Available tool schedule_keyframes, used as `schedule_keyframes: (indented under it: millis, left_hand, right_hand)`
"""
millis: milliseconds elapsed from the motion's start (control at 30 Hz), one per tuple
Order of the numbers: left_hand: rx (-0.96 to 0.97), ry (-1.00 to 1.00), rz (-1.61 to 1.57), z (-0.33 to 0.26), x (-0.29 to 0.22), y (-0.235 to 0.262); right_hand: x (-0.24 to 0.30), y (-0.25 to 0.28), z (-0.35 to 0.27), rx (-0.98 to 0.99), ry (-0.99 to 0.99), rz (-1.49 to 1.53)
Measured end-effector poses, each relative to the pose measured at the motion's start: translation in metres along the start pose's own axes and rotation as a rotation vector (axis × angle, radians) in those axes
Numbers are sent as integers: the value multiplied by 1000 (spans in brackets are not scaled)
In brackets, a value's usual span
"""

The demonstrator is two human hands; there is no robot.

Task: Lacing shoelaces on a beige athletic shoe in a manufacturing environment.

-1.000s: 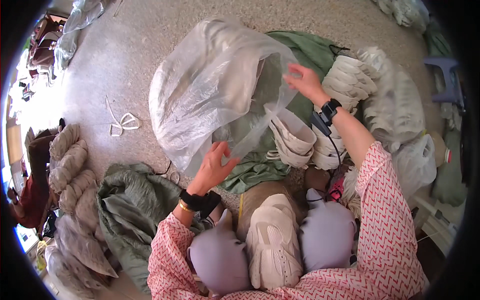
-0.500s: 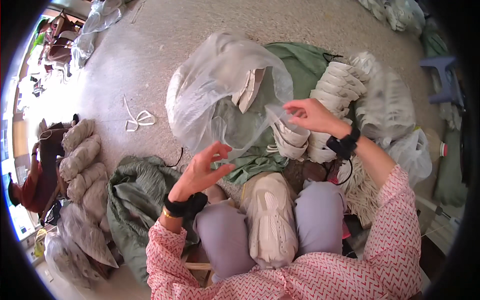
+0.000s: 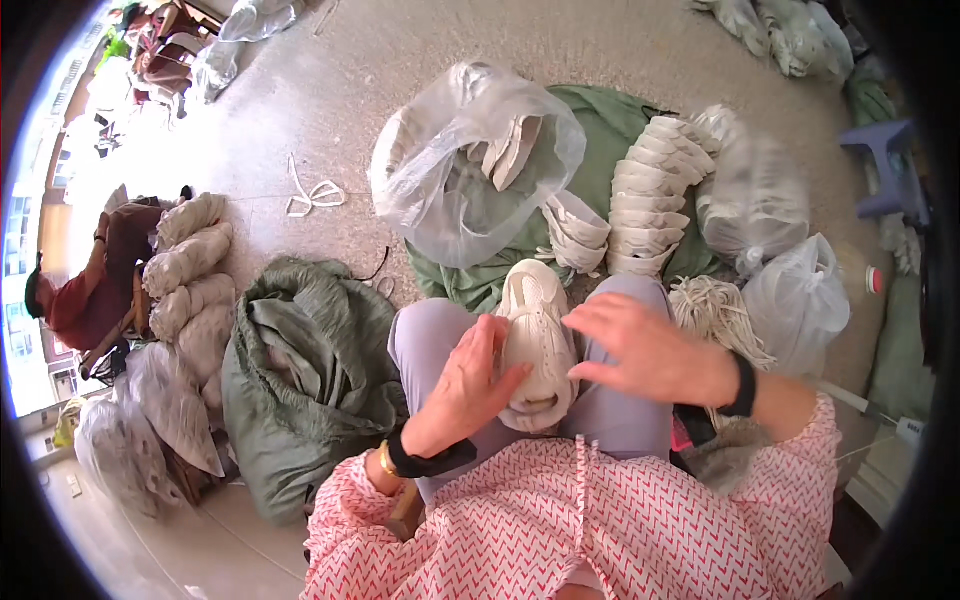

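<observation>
An off-white lace-up sneaker (image 3: 538, 345) stands between my knees, its toe pointing away from me. My left hand (image 3: 465, 378) is at the shoe's left side, fingers stretched and thumb apart, seeming to touch it. On the other side, my right hand (image 3: 645, 345) hovers with fingers spread near the shoe's right edge, holding nothing. Beyond the shoe lies a wide-mouthed clear plastic bag (image 3: 405, 225) with off-white shoe parts (image 3: 508, 152) in it. To its right are a small stack of curved off-white shoe pieces (image 3: 578, 232) and a longer stacked row (image 3: 645, 205).
Green cloth (image 3: 605, 115) lies under the stacks. A green sack (image 3: 290, 390) slumps at my left beside bundled bags (image 3: 190, 270). Pale laces (image 3: 715, 315), a clear bag (image 3: 800, 300) and a blue-grey stool (image 3: 885, 165) are on the right. Another person (image 3: 75, 290) sits far left.
Both hands have drawn back from near the plastic bag to the sides of the sneaker. The view has shifted, so the sneaker and my knees appear higher in it.
</observation>
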State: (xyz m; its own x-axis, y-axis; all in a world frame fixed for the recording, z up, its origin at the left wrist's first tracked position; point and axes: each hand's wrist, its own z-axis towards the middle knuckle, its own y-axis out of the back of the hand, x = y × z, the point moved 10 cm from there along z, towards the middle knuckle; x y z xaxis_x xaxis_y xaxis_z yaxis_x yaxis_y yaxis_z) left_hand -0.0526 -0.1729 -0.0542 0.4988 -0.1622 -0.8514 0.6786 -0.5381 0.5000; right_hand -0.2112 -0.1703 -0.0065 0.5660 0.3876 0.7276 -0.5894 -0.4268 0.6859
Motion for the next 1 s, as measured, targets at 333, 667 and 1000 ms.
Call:
schedule_keyframes:
  millis: [333,667,1000]
  left_hand:
    - [-176,52,9,-33,12,-16]
    - [-164,291,-354,-50,53,-31]
    - [-220,240,-129,-43,47,-30]
  right_hand:
    - [5,-61,-39,10,-284,118]
    - [10,-69,-53,-112,-225,47]
    - [7,-70,-55,-102,-274,33]
